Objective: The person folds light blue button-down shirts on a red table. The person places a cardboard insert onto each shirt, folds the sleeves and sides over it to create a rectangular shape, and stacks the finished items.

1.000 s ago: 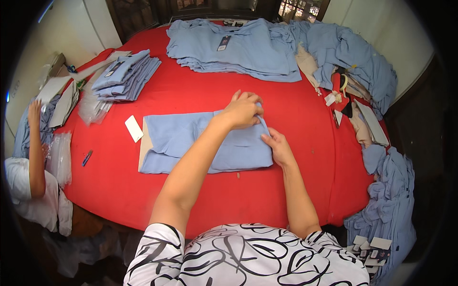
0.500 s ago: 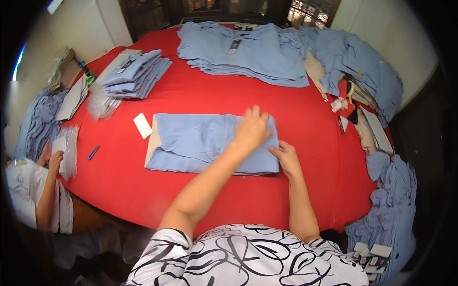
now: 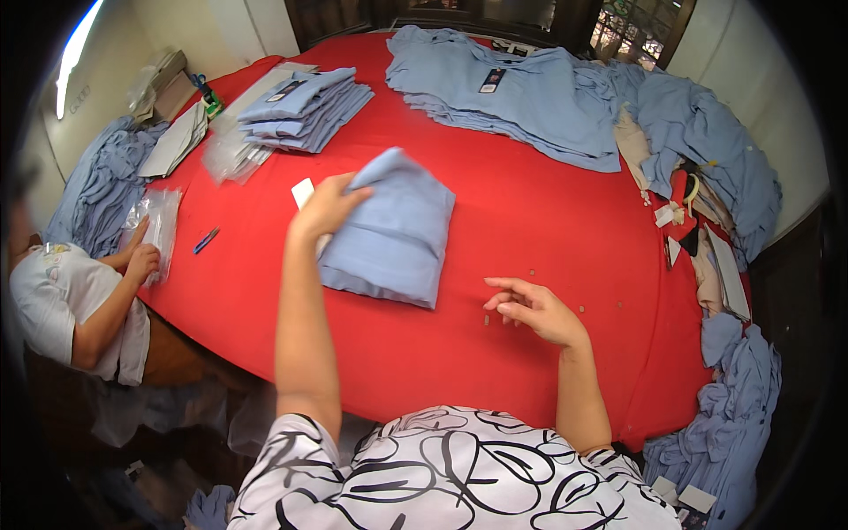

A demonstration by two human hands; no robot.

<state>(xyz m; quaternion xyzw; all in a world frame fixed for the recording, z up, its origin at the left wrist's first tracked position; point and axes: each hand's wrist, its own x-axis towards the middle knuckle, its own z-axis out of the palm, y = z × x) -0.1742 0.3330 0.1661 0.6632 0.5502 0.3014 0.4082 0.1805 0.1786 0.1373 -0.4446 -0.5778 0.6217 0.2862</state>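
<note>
A light blue folded shirt (image 3: 389, 234) lies on the red tablecloth in front of me, its far corner raised off the cloth. My left hand (image 3: 331, 208) grips the shirt's left edge, thumb over the fabric. Just beyond that hand a white card (image 3: 303, 192) shows in part; the hand hides the rest. My right hand (image 3: 539, 311) hovers to the right of the shirt, apart from it, with fingers spread and nothing in them.
Folded blue shirts (image 3: 305, 110) sit on plastic bags at the far left. Flat shirts (image 3: 512, 88) are stacked at the back. A blue pen (image 3: 206, 239) lies to the left. A co-worker's hands (image 3: 141, 256) hold a clear bag (image 3: 166, 225). More shirts (image 3: 729, 389) hang over the right edge.
The shirt has become a shorter bundle and turned at an angle. My left hand has moved from its right part to its left edge; my right hand has let go.
</note>
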